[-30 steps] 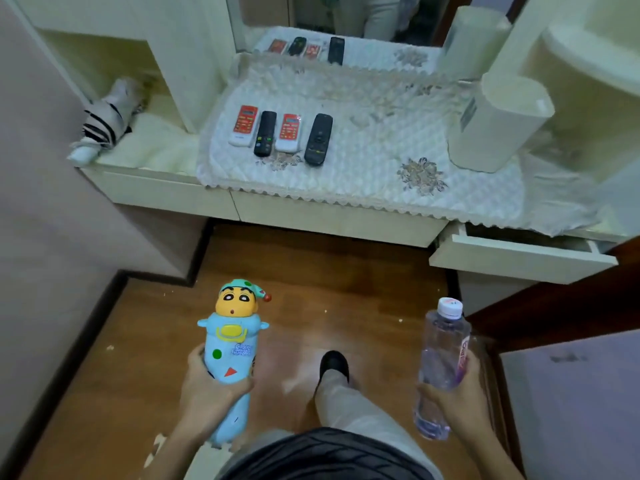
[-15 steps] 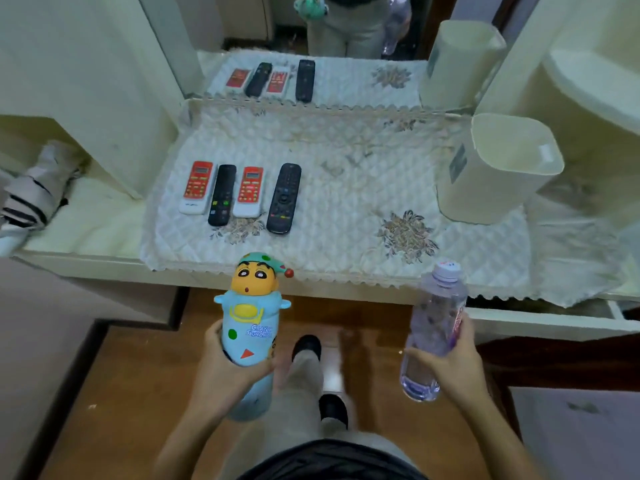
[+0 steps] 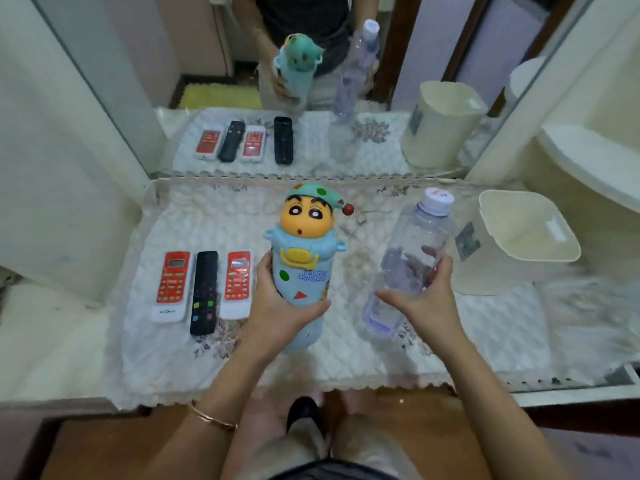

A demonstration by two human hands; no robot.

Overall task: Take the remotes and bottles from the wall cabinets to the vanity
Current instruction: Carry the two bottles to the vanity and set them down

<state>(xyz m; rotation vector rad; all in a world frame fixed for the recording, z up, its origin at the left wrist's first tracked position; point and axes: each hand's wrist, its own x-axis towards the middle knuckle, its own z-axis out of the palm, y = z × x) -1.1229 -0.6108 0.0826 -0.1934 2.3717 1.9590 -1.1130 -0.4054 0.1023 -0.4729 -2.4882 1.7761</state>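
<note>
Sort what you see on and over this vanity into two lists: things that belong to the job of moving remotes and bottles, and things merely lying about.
Part of the job:
cartoon bottle, in the left hand
clear water bottle, in the right hand
two red-and-white remotes
black remote

Just lying about:
cream bin
quilted cloth
mirror

Both forearms are bare, no sleeves reaching them. A thin gold-toned bangle (image 3: 213, 418) circles the left wrist. Light beige trousers (image 3: 360, 445) below, and a dark shoe (image 3: 304, 412) pokes out between the knees. At the bottom edge, a dark top (image 3: 332, 472), possibly finely striped; it's blurred.
</note>
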